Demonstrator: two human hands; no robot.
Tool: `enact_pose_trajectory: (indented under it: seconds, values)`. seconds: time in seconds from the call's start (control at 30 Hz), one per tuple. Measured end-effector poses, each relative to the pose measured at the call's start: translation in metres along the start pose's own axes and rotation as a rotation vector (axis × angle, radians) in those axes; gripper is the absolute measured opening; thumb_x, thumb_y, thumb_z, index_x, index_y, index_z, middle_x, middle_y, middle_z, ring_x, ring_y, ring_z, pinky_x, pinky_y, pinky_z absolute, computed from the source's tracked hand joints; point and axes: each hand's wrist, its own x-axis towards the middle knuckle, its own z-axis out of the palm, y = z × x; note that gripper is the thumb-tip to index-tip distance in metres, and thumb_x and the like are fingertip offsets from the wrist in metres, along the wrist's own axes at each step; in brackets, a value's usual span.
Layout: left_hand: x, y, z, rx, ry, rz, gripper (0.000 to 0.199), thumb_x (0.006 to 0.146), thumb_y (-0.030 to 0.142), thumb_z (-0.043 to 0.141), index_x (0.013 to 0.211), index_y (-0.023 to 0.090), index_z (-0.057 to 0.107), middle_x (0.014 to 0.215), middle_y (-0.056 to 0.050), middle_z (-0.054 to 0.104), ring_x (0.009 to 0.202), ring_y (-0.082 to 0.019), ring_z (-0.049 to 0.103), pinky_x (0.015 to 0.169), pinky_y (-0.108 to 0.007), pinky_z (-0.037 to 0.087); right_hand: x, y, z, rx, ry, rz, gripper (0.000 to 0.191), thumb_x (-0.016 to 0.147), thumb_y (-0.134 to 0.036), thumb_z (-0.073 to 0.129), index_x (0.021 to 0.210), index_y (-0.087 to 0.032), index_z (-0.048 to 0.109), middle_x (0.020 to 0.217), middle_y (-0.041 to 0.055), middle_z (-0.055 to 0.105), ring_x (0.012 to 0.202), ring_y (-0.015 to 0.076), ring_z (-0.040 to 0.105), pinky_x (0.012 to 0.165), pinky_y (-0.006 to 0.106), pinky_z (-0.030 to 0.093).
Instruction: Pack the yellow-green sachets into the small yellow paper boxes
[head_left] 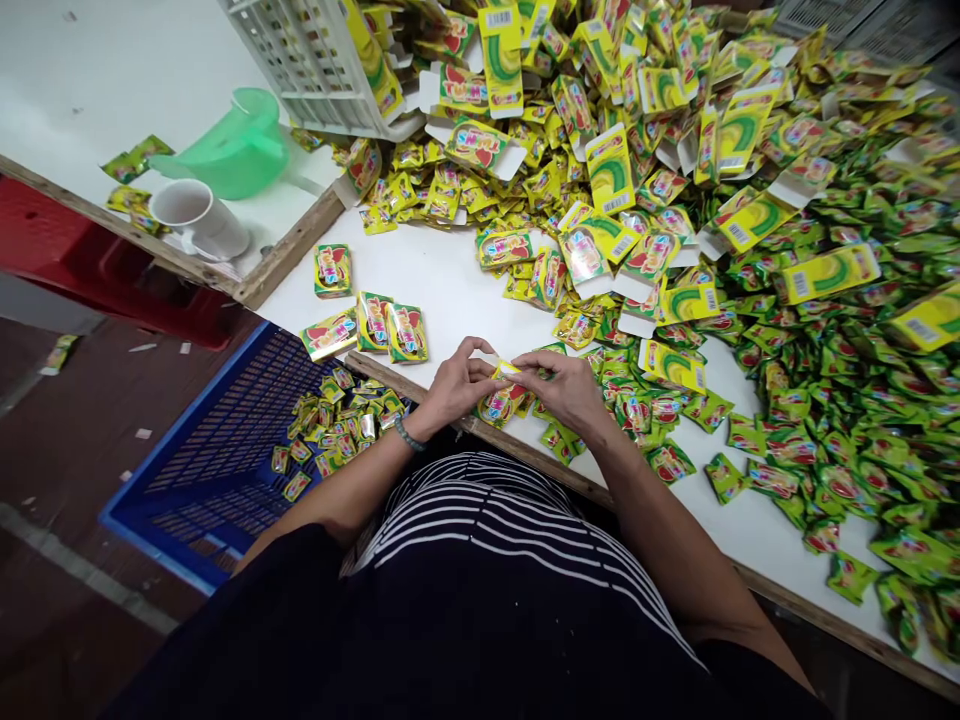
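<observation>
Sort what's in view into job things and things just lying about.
Likely job things: left hand; right hand; yellow box between them; green packets; yellow cartons; four boxes set apart; blue crate.

Likely just lying about: white mug; green scoop; red plastic stool; floor scraps.

Left hand, right hand, close together, pinching

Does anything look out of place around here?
Yes: a yellow-green packet lies on the floor at far left, apart from the heap on the table and outside the blue crate.
</observation>
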Motion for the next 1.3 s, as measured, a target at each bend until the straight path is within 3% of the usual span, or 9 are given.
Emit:
enact_pose_trajectory:
  seconds: [0.2, 0.33, 0.53, 0.73, 0.83, 0.9, 1.03, 1.1, 1.3]
  values:
    - [0.001, -0.005, -0.001, -0.001, -0.035, -0.007, 0.055, 0.064, 0.038, 0.082, 0.102, 0.021, 0.046, 0.075, 0.001, 0.068, 0.068, -0.012, 0.063, 0.065, -0.022, 0.044, 0.016, -0.001, -0.012, 0.096, -0.175, 0.129, 0.020, 0.074, -0.039, 0.072, 0.080, -0.021, 0.079, 0.073, 0.0002, 0.076, 0.066, 0.0162, 0.066, 0.062, 0.027, 0.049]
    - [0.001, -0.008, -0.002, 0.064, -0.021, 0.051, 0.051, 0.071, 0.037, 0.077, 0.110, 0.020, 0.049, 0.070, 0.003, 0.063, 0.063, -0.010, 0.058, 0.061, -0.021, 0.041, 0.014, 0.003, -0.015, -0.014, -0.228, 0.034, 0.021, 0.081, -0.039, 0.066, 0.089, -0.025, 0.079, 0.084, 0.0001, 0.078, 0.076, 0.0179, 0.069, 0.069, 0.029, 0.052]
    - [-0.002, -0.007, -0.001, 0.159, -0.040, 0.152, 0.046, 0.079, 0.037, 0.071, 0.118, 0.017, 0.057, 0.064, 0.005, 0.058, 0.058, -0.009, 0.050, 0.057, -0.021, 0.038, -0.022, 0.010, 0.016, -0.352, 0.095, -0.326, 0.031, 0.094, -0.029, 0.048, 0.111, -0.023, 0.073, 0.108, 0.0070, 0.075, 0.097, 0.0218, 0.068, 0.091, 0.040, 0.052]
    - [0.001, -0.007, -0.001, 0.251, -0.012, 0.195, 0.034, 0.080, 0.040, 0.069, 0.104, 0.017, 0.068, 0.066, 0.002, 0.060, 0.059, -0.010, 0.051, 0.057, -0.022, 0.038, -0.030, 0.011, 0.028, -0.252, 0.206, -0.255, 0.031, 0.096, -0.033, 0.045, 0.108, -0.024, 0.073, 0.109, 0.0057, 0.075, 0.101, 0.0204, 0.068, 0.091, 0.036, 0.053]
    - [0.006, 0.008, -0.020, 0.367, 0.129, 0.182, 0.029, 0.080, 0.035, 0.068, 0.103, 0.018, 0.069, 0.064, 0.002, 0.058, 0.057, -0.010, 0.049, 0.055, -0.024, 0.036, -0.020, 0.019, 0.009, -0.182, 0.309, -0.068, 0.034, 0.094, -0.043, 0.048, 0.102, -0.022, 0.073, 0.100, 0.0060, 0.076, 0.089, 0.0206, 0.069, 0.083, 0.035, 0.054]
    - [0.008, 0.027, -0.039, 0.586, 0.340, 0.171, 0.022, 0.081, 0.027, 0.065, 0.101, 0.020, 0.070, 0.067, 0.000, 0.060, 0.062, -0.013, 0.052, 0.061, -0.028, 0.040, -0.013, 0.029, -0.005, -0.286, 0.399, 0.063, 0.038, 0.092, -0.049, 0.048, 0.094, -0.020, 0.073, 0.087, 0.0065, 0.075, 0.079, 0.0213, 0.066, 0.078, 0.036, 0.052]
    - [0.009, 0.061, -0.051, 1.096, 0.718, 0.246, 0.025, 0.078, 0.016, 0.067, 0.102, 0.021, 0.069, 0.105, -0.011, 0.062, 0.107, -0.031, 0.052, 0.089, -0.046, 0.039, -0.002, 0.053, -0.014, -0.569, 0.380, 0.090, 0.043, 0.086, -0.057, 0.054, 0.082, -0.018, 0.069, 0.083, 0.0108, 0.069, 0.083, 0.0250, 0.059, 0.081, 0.040, 0.047]
    - [0.011, 0.060, -0.034, 1.185, 0.632, 0.248, 0.025, 0.076, 0.023, 0.073, 0.100, 0.019, 0.067, 0.112, -0.013, 0.058, 0.113, -0.034, 0.047, 0.094, -0.049, 0.035, 0.002, 0.061, -0.011, -0.617, 0.352, 0.069, 0.042, 0.082, -0.059, 0.058, 0.082, -0.017, 0.067, 0.087, 0.0134, 0.067, 0.087, 0.0271, 0.057, 0.080, 0.042, 0.045]
    - [0.026, 0.012, 0.034, 1.206, 0.070, 0.056, 0.026, 0.070, 0.028, 0.079, 0.079, 0.015, 0.058, 0.091, -0.011, 0.058, 0.097, -0.028, 0.051, 0.083, -0.037, 0.039, 0.004, 0.062, -0.003, -0.385, 0.304, 0.192, 0.041, 0.075, -0.060, 0.062, 0.085, -0.021, 0.059, 0.078, 0.0062, 0.063, 0.072, 0.0228, 0.055, 0.069, 0.037, 0.044]
